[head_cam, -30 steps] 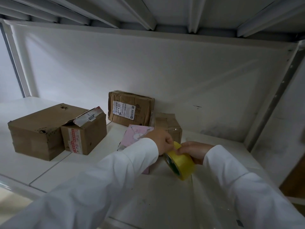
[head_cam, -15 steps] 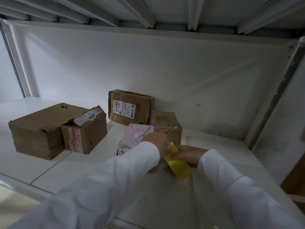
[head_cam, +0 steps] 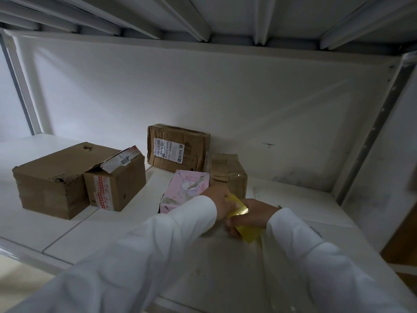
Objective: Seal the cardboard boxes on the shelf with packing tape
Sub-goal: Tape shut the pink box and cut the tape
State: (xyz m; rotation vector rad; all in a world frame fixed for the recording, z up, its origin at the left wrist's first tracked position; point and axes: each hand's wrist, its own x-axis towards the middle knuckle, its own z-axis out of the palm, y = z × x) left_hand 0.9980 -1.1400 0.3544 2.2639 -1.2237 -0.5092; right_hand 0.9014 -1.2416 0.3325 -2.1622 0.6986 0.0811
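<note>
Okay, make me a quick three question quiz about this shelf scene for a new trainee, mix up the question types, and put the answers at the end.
1. True or false: the yellow tape roll lies untouched on the shelf.
2. Multiple choice: which box stands on edge against the back wall, shipping label facing out?
A. the labelled box
B. the pink box
C. the large box
3. Fill in: the box with the torn flap touches the ____ box on its left.

Key
1. False. The right hand grips the roll, and the left hand is at its top edge.
2. A
3. large
</note>
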